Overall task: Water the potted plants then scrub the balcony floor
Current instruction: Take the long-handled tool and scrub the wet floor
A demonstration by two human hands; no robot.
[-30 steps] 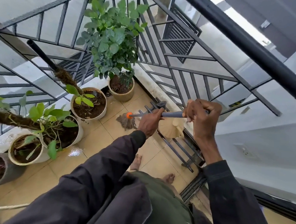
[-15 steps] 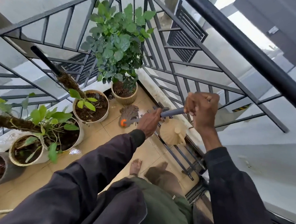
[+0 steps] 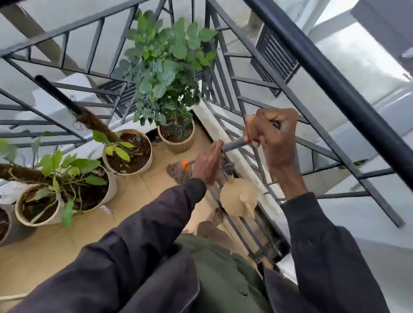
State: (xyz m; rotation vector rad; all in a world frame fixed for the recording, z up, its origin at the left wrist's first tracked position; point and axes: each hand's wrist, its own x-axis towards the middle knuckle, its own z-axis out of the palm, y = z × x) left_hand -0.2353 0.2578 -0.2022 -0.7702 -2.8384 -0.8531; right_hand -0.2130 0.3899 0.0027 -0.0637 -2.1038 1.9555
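Your grey-handled mop (image 3: 175, 173), with orange collar and frayed brown strings, rests on the tiles (image 3: 135, 195) at 6 o'clock from the ribbed pot (image 3: 177, 143), with your left hand (image 3: 207, 165) and right hand (image 3: 272, 136) both curled tight round its handle.

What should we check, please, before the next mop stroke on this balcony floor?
1. Hold on the mop handle: right grip holds it high, left grip lower down: ok.
2. Mop head resting on the floor tiles: ok.
3. Gap to the ribbed pot and the white pot: close but apart: ok.
4. Dark rack lying on the floor right beside the mop head: not ok for a stroke that way.
5. Bare foot behind the mop head, apart from it: ok.
6. Tiles under the mop wet enough: cannot tell.
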